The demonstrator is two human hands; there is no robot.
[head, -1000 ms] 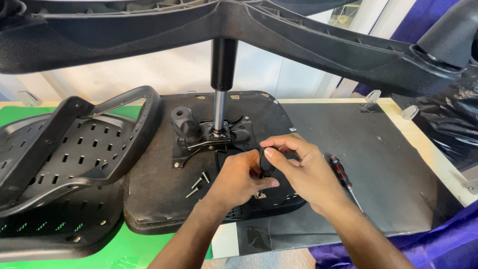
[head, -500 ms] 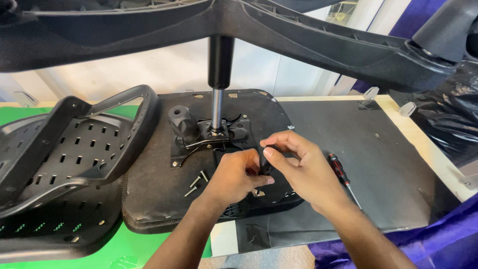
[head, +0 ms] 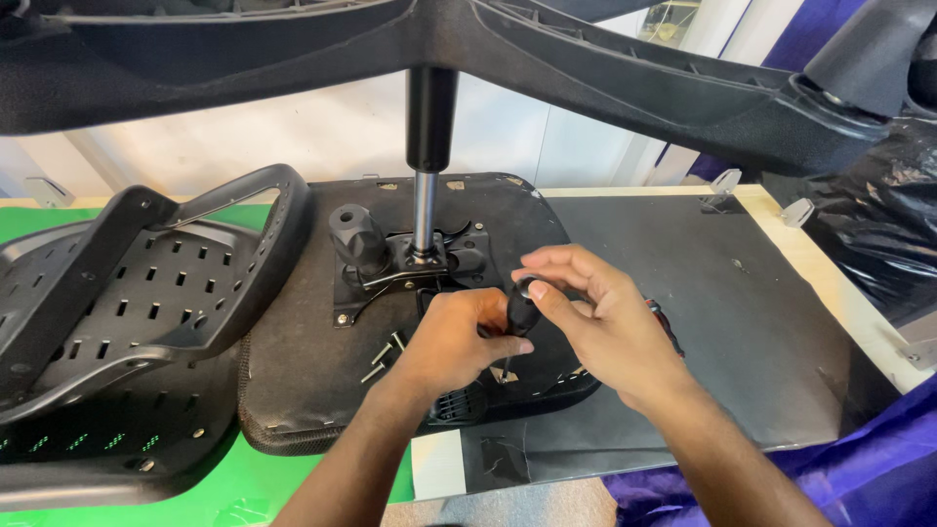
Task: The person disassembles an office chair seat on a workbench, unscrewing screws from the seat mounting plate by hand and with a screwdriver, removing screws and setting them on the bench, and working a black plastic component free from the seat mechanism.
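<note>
While both hands grip the screwdriver, its tip stays hidden.

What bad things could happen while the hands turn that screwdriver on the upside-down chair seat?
The screwdriver stands upright, held between the right hand and left hand; if its tip slips, it might jab the left hand's fingers close beside it. The loose screws lie on the seat's underside right next to the left hand, so a nudge could scatter them. The chair base hangs overhead on its metal column; leaning hard could perhaps tip it.
</note>
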